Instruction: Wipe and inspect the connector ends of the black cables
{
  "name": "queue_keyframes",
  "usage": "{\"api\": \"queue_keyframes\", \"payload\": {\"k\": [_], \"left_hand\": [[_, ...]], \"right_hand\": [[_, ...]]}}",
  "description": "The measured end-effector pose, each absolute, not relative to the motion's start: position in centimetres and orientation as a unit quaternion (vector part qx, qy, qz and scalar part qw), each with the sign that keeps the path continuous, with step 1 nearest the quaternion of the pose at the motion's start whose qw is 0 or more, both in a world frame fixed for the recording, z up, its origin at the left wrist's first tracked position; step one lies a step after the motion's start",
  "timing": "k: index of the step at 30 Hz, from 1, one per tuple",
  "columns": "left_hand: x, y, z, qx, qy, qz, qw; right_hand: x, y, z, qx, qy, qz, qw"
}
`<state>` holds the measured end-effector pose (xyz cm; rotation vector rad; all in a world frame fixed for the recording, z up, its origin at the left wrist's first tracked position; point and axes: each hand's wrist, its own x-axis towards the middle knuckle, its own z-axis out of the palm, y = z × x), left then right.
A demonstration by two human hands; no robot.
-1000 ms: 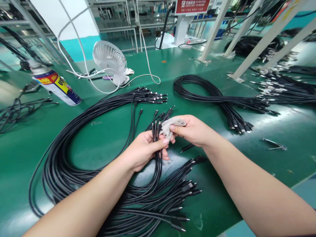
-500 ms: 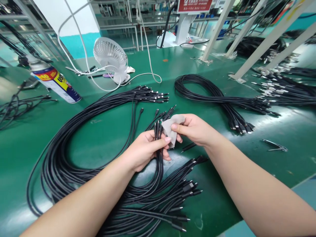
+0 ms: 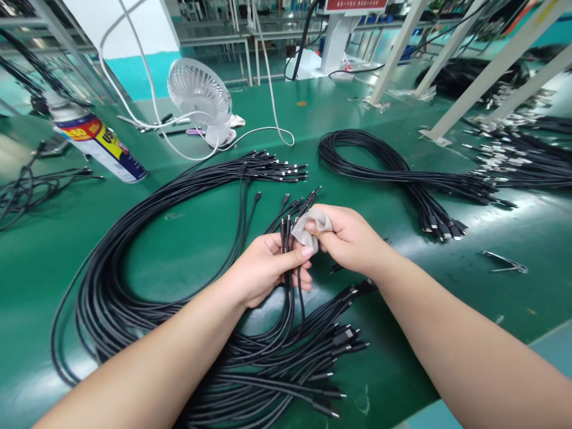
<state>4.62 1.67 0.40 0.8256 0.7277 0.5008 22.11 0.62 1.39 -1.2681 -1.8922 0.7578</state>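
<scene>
My left hand point(image 3: 268, 268) is closed around several black cables point(image 3: 286, 238), whose plug ends point up between thumb and fingers. Pinched in my right hand point(image 3: 344, 235) is a pale grey cloth point(image 3: 309, 229), folded over and touching the left thumb and the cable ends. Whether a plug lies inside the cloth is hidden. Below and left of the hands, a large looped bundle of black cables point(image 3: 102, 286) covers the green table point(image 3: 179, 250), with plug ends fanned out at the lower middle and at the top.
A white fan point(image 3: 201, 98) with a looping white cord stands at the back. On the left a spray can point(image 3: 100, 143) leans at a tilt. More black cables point(image 3: 370, 155) lie coiled to the right, near metal posts point(image 3: 487, 77). Metal nippers point(image 3: 504, 262) rest at right.
The cloth has gone from spread out to bunched and folded near the cable ends, and my right fingers have curled in more. My left hand keeps its hold. The view has shifted slightly.
</scene>
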Motion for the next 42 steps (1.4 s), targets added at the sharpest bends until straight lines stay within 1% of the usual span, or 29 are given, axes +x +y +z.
{"api": "queue_keyframes", "payload": {"k": [2, 5, 8, 10, 12, 13, 15, 16, 17, 19, 23, 25, 31, 37, 42], "left_hand": [[4.6, 1.7, 0.4, 0.38, 0.352, 0.227, 0.825], [4.7, 1.8, 0.5, 0.376, 0.354, 0.224, 0.826], [4.6, 1.9, 0.4, 0.375, 0.349, 0.229, 0.828], [4.6, 1.9, 0.3, 0.377, 0.337, 0.229, 0.832], [4.6, 1.8, 0.2, 0.379, 0.32, 0.231, 0.837], [4.5, 1.8, 0.2, 0.378, 0.311, 0.233, 0.84], [4.5, 1.7, 0.2, 0.372, 0.295, 0.235, 0.848], [4.4, 1.7, 0.2, 0.37, 0.286, 0.235, 0.852], [4.4, 1.6, 0.3, 0.369, 0.279, 0.233, 0.855], [4.3, 1.6, 0.5, 0.375, 0.264, 0.225, 0.859], [4.2, 1.4, 0.9, 0.392, 0.227, 0.204, 0.868], [4.3, 1.3, 1.0, 0.397, 0.223, 0.203, 0.867], [4.4, 1.2, 1.0, 0.39, 0.271, 0.22, 0.852], [4.6, 1.1, 1.2, 0.39, 0.282, 0.201, 0.853], [4.6, 1.2, 1.0, 0.418, 0.276, 0.199, 0.842]], "right_hand": [[22.1, 0.6, 1.2, -0.494, -0.765, 0.215, 0.354], [22.2, 0.5, 0.8, -0.492, -0.792, 0.14, 0.335], [22.3, 0.4, 0.7, -0.505, -0.79, 0.103, 0.331], [22.4, 0.5, 0.9, -0.523, -0.766, 0.1, 0.361], [22.6, 0.7, 1.1, -0.548, -0.712, 0.138, 0.416], [22.7, 0.9, 1.1, -0.558, -0.675, 0.182, 0.447], [23.0, 1.3, 0.9, -0.553, -0.592, 0.31, 0.497], [23.1, 1.5, 0.7, -0.538, -0.555, 0.381, 0.507], [23.2, 1.6, 0.5, -0.519, -0.523, 0.446, 0.508], [23.3, 1.8, 0.1, -0.482, -0.485, 0.548, 0.482], [22.8, 1.5, 0.2, -0.419, -0.477, 0.668, 0.388], [22.5, 1.4, 0.3, -0.399, -0.484, 0.688, 0.365], [22.4, 1.4, 0.2, -0.406, -0.529, 0.659, 0.348], [22.3, 1.4, 0.2, -0.362, -0.558, 0.662, 0.347], [22.3, 1.4, -0.1, -0.355, -0.56, 0.662, 0.351]]}}
